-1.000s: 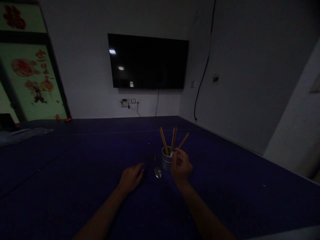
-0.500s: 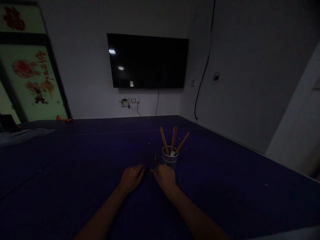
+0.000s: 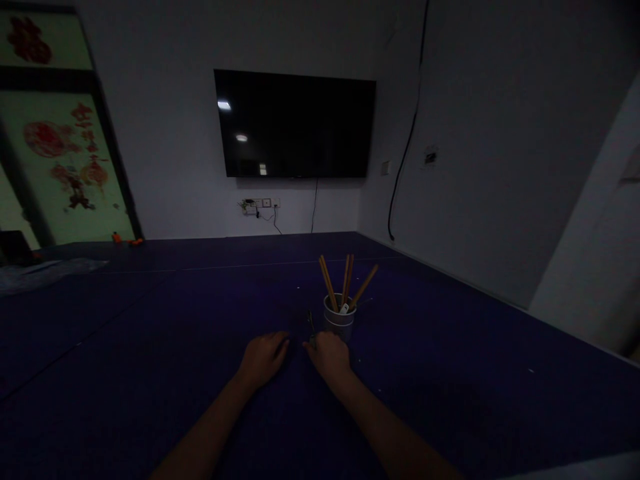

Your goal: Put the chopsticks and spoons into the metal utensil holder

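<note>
And there's the spoon (image 3: 311, 320), just left of the metal cup (image 3: 339, 325), partly covered by the right hand (image 3: 330, 353)! That hand sits low in front of the cup, and whether it grips the spoon, I can't tell. Farther left of the cup, the left hand (image 3: 263, 357) rests loose, thumb apart. Wooden chopsticks (image 3: 327, 283) lean inside the cup; well behind it, a dark television (image 3: 300, 127).
</note>
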### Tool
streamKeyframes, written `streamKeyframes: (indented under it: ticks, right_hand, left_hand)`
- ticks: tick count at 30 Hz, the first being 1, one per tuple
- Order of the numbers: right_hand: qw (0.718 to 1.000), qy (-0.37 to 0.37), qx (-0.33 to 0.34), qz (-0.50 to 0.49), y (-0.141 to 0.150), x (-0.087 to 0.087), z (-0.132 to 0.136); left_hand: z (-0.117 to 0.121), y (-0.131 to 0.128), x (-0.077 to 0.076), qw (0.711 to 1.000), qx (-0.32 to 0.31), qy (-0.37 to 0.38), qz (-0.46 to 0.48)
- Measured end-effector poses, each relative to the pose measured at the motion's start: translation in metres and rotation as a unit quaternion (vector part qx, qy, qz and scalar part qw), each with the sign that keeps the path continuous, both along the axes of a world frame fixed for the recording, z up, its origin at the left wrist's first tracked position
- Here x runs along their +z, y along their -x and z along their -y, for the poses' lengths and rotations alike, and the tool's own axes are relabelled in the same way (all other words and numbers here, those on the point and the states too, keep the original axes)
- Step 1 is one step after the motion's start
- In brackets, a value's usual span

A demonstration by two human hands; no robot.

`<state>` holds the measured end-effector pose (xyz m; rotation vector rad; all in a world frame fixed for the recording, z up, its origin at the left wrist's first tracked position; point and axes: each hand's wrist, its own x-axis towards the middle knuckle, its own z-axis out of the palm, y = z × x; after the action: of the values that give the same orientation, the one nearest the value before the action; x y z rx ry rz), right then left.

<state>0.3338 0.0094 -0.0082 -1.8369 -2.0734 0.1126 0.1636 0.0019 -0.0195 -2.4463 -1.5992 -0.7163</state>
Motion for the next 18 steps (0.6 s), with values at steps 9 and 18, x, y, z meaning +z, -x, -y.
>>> streamKeyframes:
  ticks: [9, 18]
  right_hand:
    - [1.0, -0.013, -0.014, 0.0, 0.001, 0.0, -0.002]
    - [0.996, -0.049, 0.063, -0.032, 0.007, 0.011, 0.004]
  left_hand:
    - [0.0, 0.0, 0.0, 1.0, -0.011, 0.0, -0.01]
    - [0.001, -0.002, 0.003, 1.0, -0.007, 0.014, 0.004]
